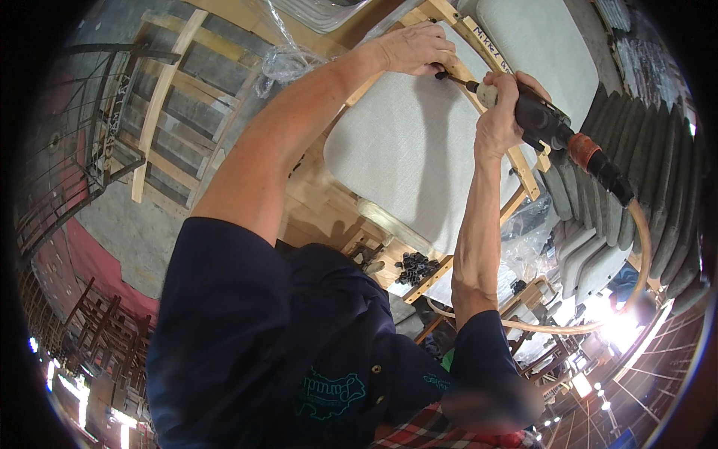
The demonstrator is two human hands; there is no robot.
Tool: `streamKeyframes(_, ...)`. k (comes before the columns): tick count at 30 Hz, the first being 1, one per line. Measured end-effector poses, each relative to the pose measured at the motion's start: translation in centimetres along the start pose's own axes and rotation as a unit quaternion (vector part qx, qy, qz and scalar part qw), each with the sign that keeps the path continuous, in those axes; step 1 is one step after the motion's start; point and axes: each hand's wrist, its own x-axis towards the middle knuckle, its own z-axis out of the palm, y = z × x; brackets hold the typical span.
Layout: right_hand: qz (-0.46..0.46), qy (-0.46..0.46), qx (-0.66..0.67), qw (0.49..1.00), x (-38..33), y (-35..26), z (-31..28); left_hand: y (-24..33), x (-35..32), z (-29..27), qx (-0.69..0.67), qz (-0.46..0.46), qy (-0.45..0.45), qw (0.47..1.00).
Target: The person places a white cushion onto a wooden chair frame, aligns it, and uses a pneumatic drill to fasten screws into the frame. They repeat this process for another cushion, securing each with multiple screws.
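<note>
My right hand is wrapped around an air screwdriver with a black body, an orange-red collar and a hose. Its tip points left, to a small black piece at a wooden frame. My left hand rests at that frame with bent fingers pressed close beside the black piece; what they pinch is hidden. Below both hands lies a light grey upholstered seat panel. The wooden frame runs across its far and right sides.
Small black parts lie in a pile near my body. A second grey panel lies at the far right, with a row of stacked dark panels beyond. The air hose loops at right. Slatted pallets and a wire rack stand left.
</note>
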Motion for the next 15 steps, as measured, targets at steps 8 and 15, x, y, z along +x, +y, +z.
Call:
streamKeyframes(8,-0.016,-0.01,-0.018,1.0,-0.24,0.14,-0.19,0.13,0.06,0.11,0.016,-0.009,0.001,1.0)
streamKeyframes(15,-0.017,-0.008,-0.022,1.0,-0.66,0.4,-0.29,-0.12,-0.02,0.43,0.01,-0.008,-0.002,1.0)
